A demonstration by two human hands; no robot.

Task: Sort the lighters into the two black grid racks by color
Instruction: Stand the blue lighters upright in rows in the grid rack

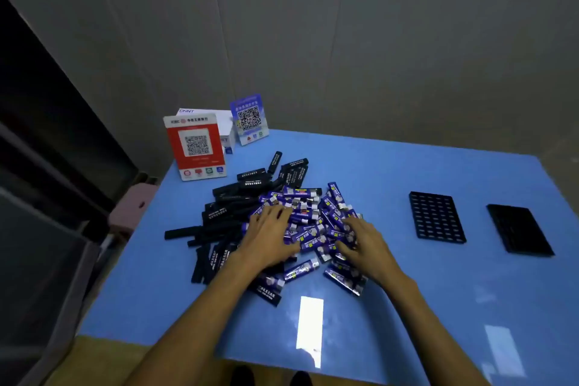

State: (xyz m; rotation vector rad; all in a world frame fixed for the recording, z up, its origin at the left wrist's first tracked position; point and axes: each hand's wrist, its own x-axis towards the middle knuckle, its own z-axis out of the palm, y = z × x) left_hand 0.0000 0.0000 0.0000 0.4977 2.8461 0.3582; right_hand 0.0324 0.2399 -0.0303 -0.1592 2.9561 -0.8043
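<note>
2 hands press flat on the heap — left hand (268, 236) and right hand (367, 244) with fingers spread, gripping nothing, over the blue lighters (313, 222). Black lighters (225, 213) lie just left on the blue table (407, 307); 2 black grid racks (436, 218) (520, 230) sit well right — both bare.

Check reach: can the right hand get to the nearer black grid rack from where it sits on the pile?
Probably yes. The right hand rests on the blue lighters, and only bare blue table lies between it and the nearer grid rack. Nothing stands in that gap.
</note>
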